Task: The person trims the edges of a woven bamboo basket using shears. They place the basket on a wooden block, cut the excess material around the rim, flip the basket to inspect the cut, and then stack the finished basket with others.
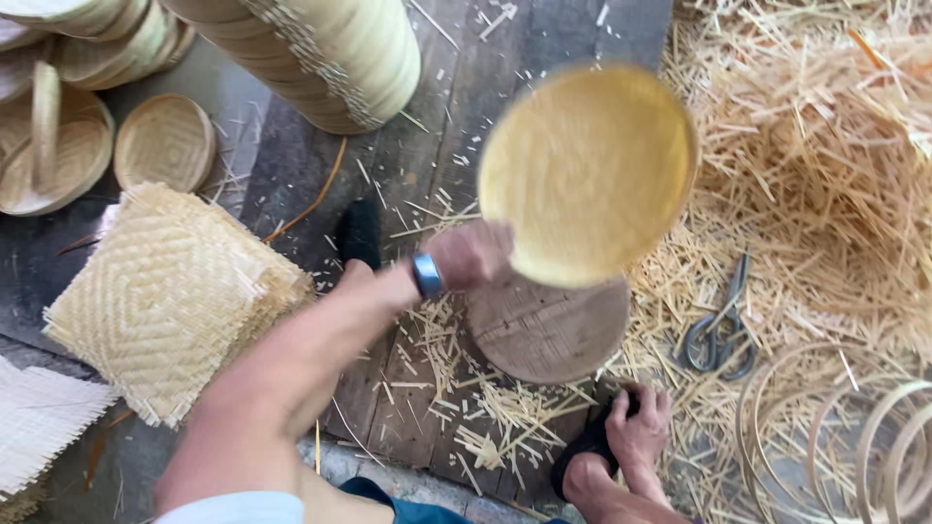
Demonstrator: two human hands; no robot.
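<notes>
- Woven bamboo tray [587, 173], round and blurred, is gripped at its lower left rim by the left hand [473, 254], above a round wooden block [547, 328].
- Left wrist wears a blue band [425, 276].
- Right hand is out of view.
- Scissors [719, 330] lie on straw trimmings [825, 165], right of the block.
- Square woven mats [170, 296] sit stacked at left; finished trays [335, 58] are piled beyond; bamboo hoops [845, 437] lie lower right.
</notes>
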